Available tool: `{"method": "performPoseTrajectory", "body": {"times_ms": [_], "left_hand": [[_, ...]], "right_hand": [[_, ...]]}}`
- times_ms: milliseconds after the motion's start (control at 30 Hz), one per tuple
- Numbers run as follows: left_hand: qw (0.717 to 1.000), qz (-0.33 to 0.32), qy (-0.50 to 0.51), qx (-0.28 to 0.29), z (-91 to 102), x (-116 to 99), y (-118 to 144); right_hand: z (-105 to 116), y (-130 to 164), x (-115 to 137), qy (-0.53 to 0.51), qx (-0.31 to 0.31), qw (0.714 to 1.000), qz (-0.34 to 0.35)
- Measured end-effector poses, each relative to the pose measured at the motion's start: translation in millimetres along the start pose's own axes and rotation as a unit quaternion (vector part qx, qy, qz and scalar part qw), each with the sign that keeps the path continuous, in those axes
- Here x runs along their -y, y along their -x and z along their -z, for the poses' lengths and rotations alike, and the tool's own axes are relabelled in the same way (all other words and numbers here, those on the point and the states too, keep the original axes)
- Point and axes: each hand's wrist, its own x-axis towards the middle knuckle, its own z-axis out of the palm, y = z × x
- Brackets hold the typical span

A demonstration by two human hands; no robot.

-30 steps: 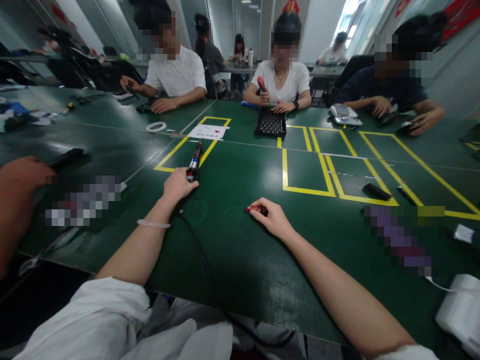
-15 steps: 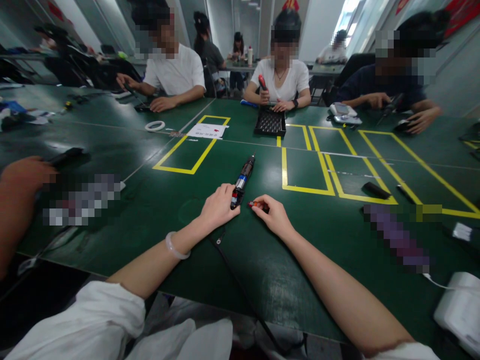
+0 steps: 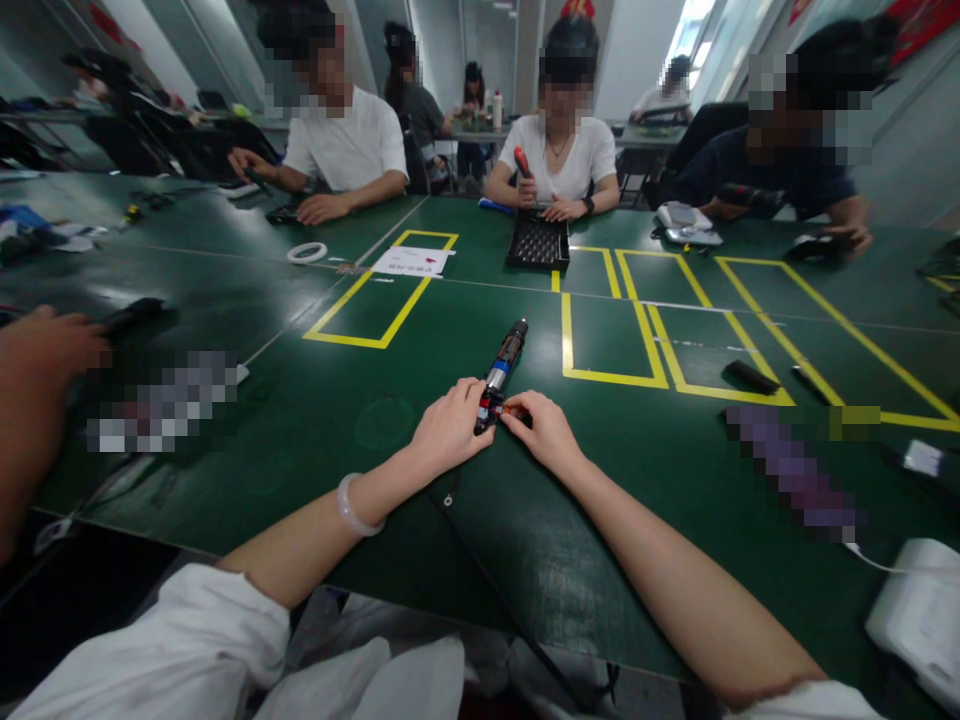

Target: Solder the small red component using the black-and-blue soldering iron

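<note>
Paper sheet [image 3: 412, 262] bears red print, unreadable; hands hold tool [image 3: 501, 374]

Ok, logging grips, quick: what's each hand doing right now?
Left hand: closed on the black corded electric screwdriver.
Right hand: pinching a small red and black piece.

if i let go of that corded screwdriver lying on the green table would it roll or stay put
The electric screwdriver has a round barrel, so it could probably roll a little sideways. Its black cord trails off the table edge and looks fairly stiff, so it would likely drag or twist the tool. It looks dense for its size; the left hand closes round its rear end.
</note>
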Motion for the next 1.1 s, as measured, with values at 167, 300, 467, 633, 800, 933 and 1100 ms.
{"method": "performPoseTrajectory", "body": {"times_ms": [167, 300, 467, 633, 800, 933, 1100], "left_hand": [[1.000, 0.001, -0.006, 0.002, -0.3, -3, 0], [1.000, 0.000, -0.018, 0.005, -0.9, -4, 0], [0.999, -0.006, -0.040, 0.004, -1.2, -6, 0], [0.999, -0.005, -0.043, 0.008, -1.3, -8, -1], [0.999, -0.007, -0.046, 0.008, -1.2, -8, -2], [0.999, -0.013, -0.049, 0.006, -0.2, -9, -3], [0.998, 0.003, -0.067, 0.009, 0.5, -12, -9]], "right_hand": [[-2, 0, 1, -0.071, -0.001, 0.997, -0.023], [-2, -1, 1, -0.080, 0.000, 0.996, -0.027], [-1, -1, 1, -0.045, -0.003, 0.999, -0.023], [-1, 0, 0, -0.031, -0.002, 0.999, 0.011], [3, 1, 0, 0.000, 0.024, 0.998, 0.064], [5, 3, 4, 0.063, 0.032, 0.993, 0.091], [4, 6, 9, 0.082, 0.034, 0.991, 0.096]]}}
